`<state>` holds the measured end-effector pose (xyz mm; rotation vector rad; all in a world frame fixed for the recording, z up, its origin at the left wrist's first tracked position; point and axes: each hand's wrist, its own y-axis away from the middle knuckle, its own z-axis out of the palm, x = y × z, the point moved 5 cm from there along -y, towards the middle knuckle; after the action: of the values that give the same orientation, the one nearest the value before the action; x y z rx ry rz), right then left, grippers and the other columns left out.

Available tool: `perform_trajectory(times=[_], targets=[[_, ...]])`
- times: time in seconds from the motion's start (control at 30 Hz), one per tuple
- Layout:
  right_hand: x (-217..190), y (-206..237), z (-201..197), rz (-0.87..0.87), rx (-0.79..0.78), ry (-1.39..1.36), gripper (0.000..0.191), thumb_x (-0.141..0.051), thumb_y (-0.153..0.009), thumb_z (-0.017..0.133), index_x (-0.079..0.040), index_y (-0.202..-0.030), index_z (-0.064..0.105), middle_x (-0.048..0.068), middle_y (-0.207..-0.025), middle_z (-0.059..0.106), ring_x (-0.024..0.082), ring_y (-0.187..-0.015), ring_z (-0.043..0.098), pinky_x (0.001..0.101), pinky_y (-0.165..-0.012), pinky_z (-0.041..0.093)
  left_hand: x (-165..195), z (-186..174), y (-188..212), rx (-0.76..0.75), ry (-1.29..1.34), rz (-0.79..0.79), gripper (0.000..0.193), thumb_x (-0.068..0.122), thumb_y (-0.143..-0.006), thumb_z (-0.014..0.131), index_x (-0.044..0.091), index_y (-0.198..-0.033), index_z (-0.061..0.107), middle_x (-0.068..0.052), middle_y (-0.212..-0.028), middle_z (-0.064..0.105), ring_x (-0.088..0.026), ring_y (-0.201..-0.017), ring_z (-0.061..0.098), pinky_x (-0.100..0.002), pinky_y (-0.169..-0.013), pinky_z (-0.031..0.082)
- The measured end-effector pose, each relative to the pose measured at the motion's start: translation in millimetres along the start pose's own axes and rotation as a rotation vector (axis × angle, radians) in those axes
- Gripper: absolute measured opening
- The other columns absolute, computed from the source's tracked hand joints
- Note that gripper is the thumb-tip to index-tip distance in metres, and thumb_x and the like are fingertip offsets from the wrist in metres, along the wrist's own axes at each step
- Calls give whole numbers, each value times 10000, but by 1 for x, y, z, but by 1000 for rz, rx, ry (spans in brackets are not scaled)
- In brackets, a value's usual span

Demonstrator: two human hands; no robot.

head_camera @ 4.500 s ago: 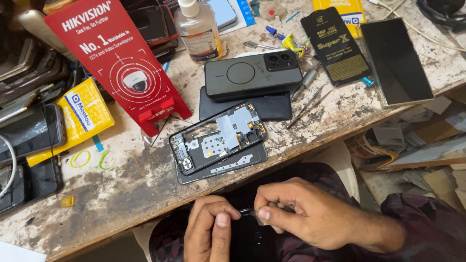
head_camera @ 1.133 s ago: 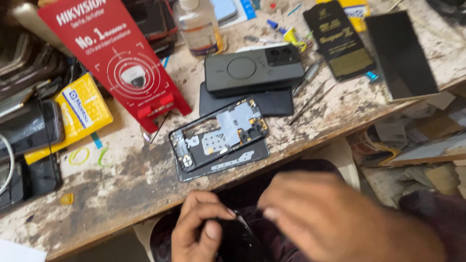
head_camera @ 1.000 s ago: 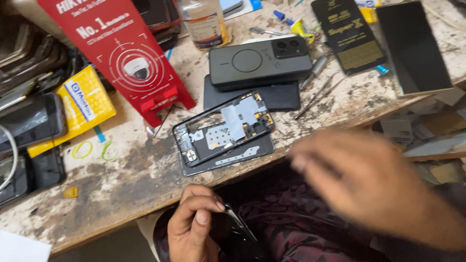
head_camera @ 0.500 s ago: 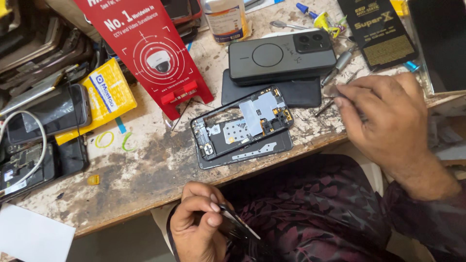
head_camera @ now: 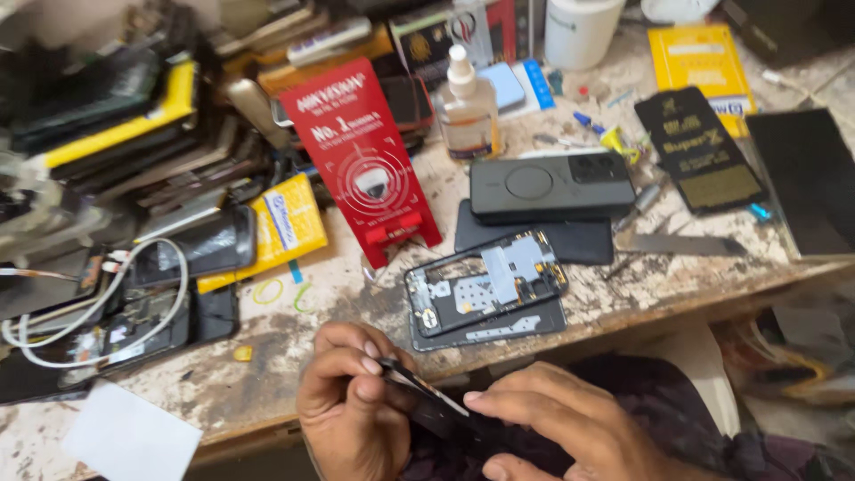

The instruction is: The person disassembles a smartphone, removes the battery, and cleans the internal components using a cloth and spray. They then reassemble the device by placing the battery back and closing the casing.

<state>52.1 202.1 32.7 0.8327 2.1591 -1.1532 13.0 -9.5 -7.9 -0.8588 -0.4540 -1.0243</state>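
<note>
dark phone part (head_camera: 436, 405) is held below the near edge of the workbench (head_camera: 267, 356), over the lap, pinched at its upper end by the closed fingers of the left hand (head_camera: 352, 410). the right hand (head_camera: 570, 432) is laid along its lower side, fingers curled loosely against it; a firm grasp cannot be told. just beyond the edge, an opened phone frame (head_camera: 485, 289) lies flat, with bare bench kept to its left.
</note>
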Motion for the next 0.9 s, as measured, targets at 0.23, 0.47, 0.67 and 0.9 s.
perform_trajectory(times=[0.23,0.47,0.67,0.9], targets=[[34,-4,8,167,2,64,494,-282,-845,890,-88,-1264,714,89,-1163,754,199,-1027,713,323,-854,604,24,3,-51,23,12,169,187,115,-964,796,2,-977,648,-96,-1034,509,-220,-920,553,-362,-722,555],[26,-34,-48,42,140,340,418,-194,-787,819,-74,-1173,714,89,-1112,737,204,-1069,719,351,-891,574,58,-16,-75,22,-381,522,191,119,-1003,787,10,-954,638,-79,-1013,542,-164,-926,558,-292,-838,518],[71,-90,-148,218,488,379,292,-73,-899,766,-25,-1179,699,73,-1037,714,147,-922,687,288,-803,556,58,-49,-88,-20,-584,615,207,187,-1021,763,67,-958,607,-55,-1004,532,-131,-841,599,-256,-795,569],[151,-172,-199,145,606,482,318,-115,-978,750,-19,-1263,644,117,-1142,665,181,-1007,687,308,-842,587,36,-94,-85,-24,-714,633,216,187,-984,772,72,-956,592,-59,-1002,528,-146,-826,616,-254,-802,553]])
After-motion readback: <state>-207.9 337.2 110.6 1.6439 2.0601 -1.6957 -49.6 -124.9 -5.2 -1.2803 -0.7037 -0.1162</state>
